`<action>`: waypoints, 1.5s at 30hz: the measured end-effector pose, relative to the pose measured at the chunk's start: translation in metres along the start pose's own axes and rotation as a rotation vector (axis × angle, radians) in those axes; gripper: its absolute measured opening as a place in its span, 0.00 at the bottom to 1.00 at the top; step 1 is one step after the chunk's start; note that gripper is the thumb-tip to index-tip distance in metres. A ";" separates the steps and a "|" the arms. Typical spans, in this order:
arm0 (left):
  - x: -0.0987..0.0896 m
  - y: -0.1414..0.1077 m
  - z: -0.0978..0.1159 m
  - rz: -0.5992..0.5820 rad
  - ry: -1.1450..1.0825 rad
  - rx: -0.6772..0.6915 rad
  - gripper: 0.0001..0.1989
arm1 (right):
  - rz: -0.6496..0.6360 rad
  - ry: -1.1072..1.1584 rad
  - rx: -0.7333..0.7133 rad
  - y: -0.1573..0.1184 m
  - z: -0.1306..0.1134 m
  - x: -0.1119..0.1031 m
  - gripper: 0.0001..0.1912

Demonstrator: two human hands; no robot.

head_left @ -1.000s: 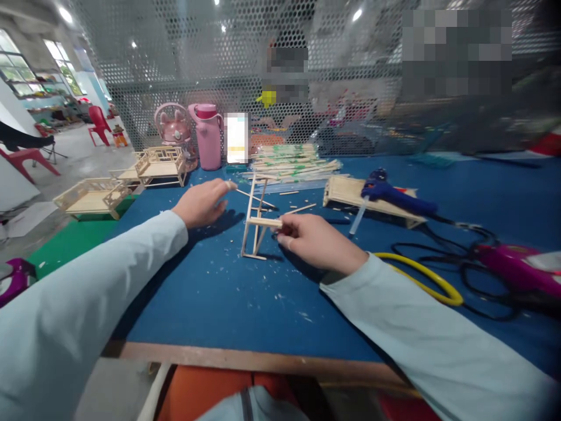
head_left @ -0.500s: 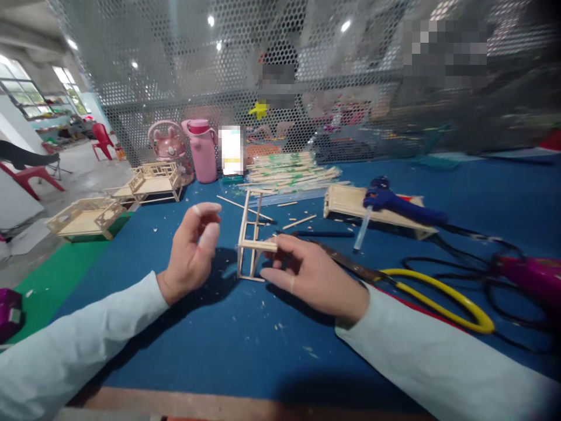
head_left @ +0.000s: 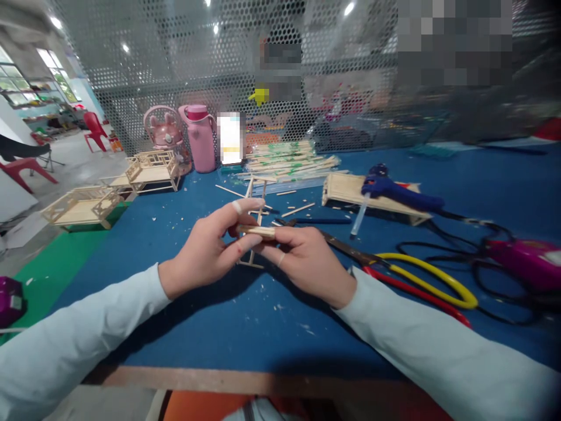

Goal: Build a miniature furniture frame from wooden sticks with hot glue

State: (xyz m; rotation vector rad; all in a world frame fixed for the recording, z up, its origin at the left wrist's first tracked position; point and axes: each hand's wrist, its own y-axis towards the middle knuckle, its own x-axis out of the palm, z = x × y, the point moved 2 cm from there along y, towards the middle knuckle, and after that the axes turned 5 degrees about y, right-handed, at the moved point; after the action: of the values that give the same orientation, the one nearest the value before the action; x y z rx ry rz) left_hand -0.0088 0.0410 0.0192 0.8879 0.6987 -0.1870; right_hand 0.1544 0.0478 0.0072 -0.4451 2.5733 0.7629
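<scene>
A squared, slatted wooden model (head_left: 83, 207) sits at far left. The left hand (head_left: 204, 254) curls thumb and fingers around the near bar of a thin, angular stick frame (head_left: 263, 232), which is centred over the matte blue tabletop (head_left: 210, 330). The right hand (head_left: 313, 254) pinches that bar's right end. Beside it lie dark-bladed shears (head_left: 367, 257) with looped, smooth yellow and red handles.
</scene>
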 end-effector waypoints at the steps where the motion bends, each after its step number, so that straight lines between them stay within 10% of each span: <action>1: 0.000 0.001 0.001 -0.010 -0.023 -0.013 0.20 | 0.001 -0.021 -0.002 0.000 0.000 0.000 0.10; 20: -0.024 0.005 -0.010 -0.083 0.096 0.075 0.11 | 0.017 0.043 -0.003 0.009 0.002 0.019 0.05; 30: -0.029 0.001 -0.034 0.143 0.156 -0.109 0.07 | 0.104 0.375 0.308 0.007 0.007 0.013 0.06; 45: -0.029 -0.001 -0.032 0.043 0.342 0.004 0.16 | 0.043 0.356 0.479 -0.036 -0.017 -0.002 0.10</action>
State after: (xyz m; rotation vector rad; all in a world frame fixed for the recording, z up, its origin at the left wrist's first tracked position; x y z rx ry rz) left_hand -0.0475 0.0613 0.0231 0.9480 0.9952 0.0040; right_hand 0.1658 0.0093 0.0049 -0.3973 2.9759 0.0609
